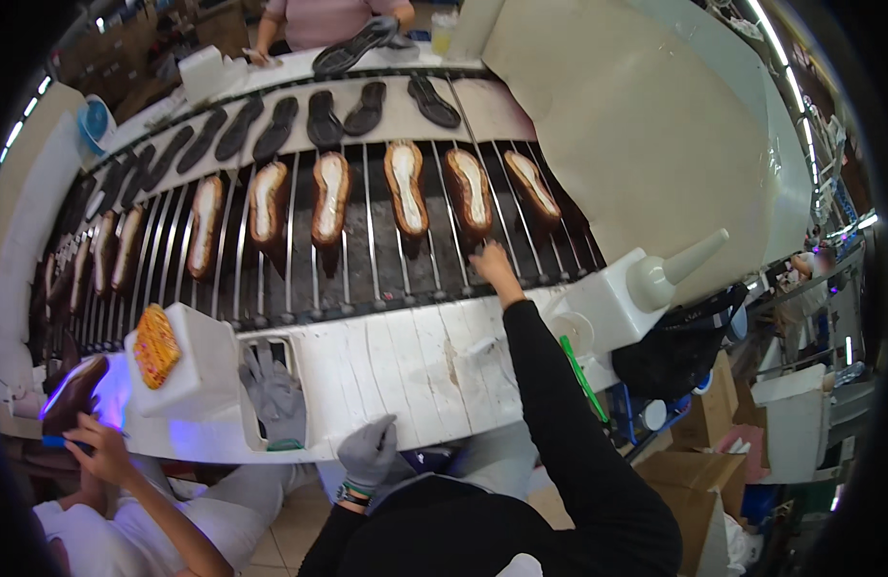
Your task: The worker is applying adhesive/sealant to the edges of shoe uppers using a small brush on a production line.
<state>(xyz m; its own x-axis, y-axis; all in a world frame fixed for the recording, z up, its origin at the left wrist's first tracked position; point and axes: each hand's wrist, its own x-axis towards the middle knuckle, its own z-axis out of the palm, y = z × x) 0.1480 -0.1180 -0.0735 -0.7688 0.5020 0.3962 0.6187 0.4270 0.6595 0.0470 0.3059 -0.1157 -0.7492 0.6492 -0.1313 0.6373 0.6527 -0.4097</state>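
Note:
My right hand (494,267), bare, reaches over the metal rods with its fingers closed at the near end of a brown shoe upper (471,192). That upper lies bottom up, with a whitish strip along its underside. To its left is a similar upper (405,189), and to its right another upper (532,185) lies tilted. My left hand (369,452), in a grey glove, is held at the table's near edge by my lap. Its fingers are curled in and nothing shows in them.
Dark soles (364,109) line a pale belt behind the rod conveyor (386,279). A white bottle (660,279) stands right, beside a green-handled tool (583,380). A yellow sponge (156,348) rests on a white box. A co-worker's hand (102,452) holds a brown shoe at left; another person sits opposite.

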